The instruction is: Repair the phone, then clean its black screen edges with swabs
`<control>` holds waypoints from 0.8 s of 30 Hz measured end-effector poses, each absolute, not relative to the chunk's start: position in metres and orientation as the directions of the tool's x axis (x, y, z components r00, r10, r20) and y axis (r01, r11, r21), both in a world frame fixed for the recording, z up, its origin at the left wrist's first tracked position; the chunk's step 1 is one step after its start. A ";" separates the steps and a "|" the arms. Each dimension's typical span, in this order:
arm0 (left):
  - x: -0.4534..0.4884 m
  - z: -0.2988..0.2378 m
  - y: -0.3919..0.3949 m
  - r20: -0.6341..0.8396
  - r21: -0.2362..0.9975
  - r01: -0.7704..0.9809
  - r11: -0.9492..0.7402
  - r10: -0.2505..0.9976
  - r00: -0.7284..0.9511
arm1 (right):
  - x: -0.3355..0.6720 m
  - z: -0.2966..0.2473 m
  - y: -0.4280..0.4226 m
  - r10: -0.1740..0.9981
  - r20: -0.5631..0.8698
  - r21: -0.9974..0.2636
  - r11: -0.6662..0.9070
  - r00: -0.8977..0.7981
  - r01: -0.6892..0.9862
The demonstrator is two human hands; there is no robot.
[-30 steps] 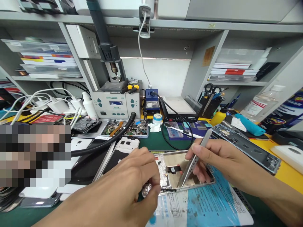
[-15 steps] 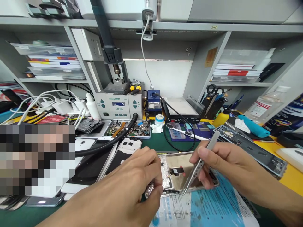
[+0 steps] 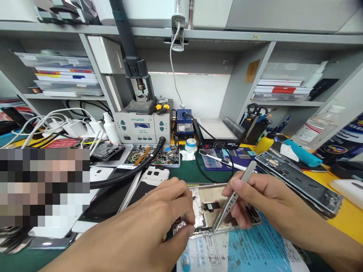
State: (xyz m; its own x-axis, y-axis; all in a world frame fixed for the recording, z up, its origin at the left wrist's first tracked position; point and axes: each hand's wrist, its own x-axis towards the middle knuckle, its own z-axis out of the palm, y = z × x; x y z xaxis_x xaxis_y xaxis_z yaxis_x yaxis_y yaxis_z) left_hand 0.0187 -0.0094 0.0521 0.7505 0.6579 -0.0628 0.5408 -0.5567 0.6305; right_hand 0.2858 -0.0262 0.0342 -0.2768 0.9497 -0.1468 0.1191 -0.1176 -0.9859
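Note:
An opened phone frame (image 3: 208, 196) lies on a blue and white printed sheet (image 3: 244, 251) at the front of the bench. My left hand (image 3: 161, 215) is closed, pinching the frame's near left edge between thumb and fingers. My right hand (image 3: 262, 196) is closed round metal tweezers (image 3: 229, 206), held like a pen. The tweezer tips point down at the frame's near edge, close to my left thumb. My fingers hide what the tips touch.
A hot-air station (image 3: 143, 126) with a black hose (image 3: 127, 172), a parts tray (image 3: 154, 155), a hot plate (image 3: 217, 130) and a second phone frame (image 3: 297, 181) stand behind. More phone parts (image 3: 147, 181) lie left. A blurred patch (image 3: 44, 187) covers the left.
The view has shifted slightly. My right hand has drawn the tweezer tips a little left along the frame's near edge. My left hand keeps its pinch.

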 end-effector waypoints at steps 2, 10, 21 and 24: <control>0.018 0.053 -0.008 -0.050 0.637 0.527 -0.563 0.652 0.757 | 0.285 0.035 -0.026 0.950 -0.151 -0.986 -0.123 -0.273 0.116; 0.017 0.056 -0.006 -0.019 0.595 0.502 -0.627 0.614 0.789 | 0.285 0.035 -0.026 0.951 -0.164 -0.984 -0.137 -0.262 0.117; 0.016 0.054 -0.007 -0.011 0.571 0.487 -0.661 0.587 0.809 | 0.283 0.039 -0.026 0.960 -0.199 -0.973 -0.170 -0.195 0.157; 0.016 0.054 -0.007 -0.029 0.574 0.494 -0.653 0.586 0.810 | 0.282 0.039 -0.026 0.960 -0.203 -0.970 -0.171 -0.192 0.170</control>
State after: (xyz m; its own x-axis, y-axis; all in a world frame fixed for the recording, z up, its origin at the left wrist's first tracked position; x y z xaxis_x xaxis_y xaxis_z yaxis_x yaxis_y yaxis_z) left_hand 0.0162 -0.0070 0.0539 0.8096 0.5863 -0.0293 0.4938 -0.6532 0.5741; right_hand 0.2819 -0.0256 0.0388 -0.1924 0.9601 -0.2032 0.1703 -0.1713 -0.9704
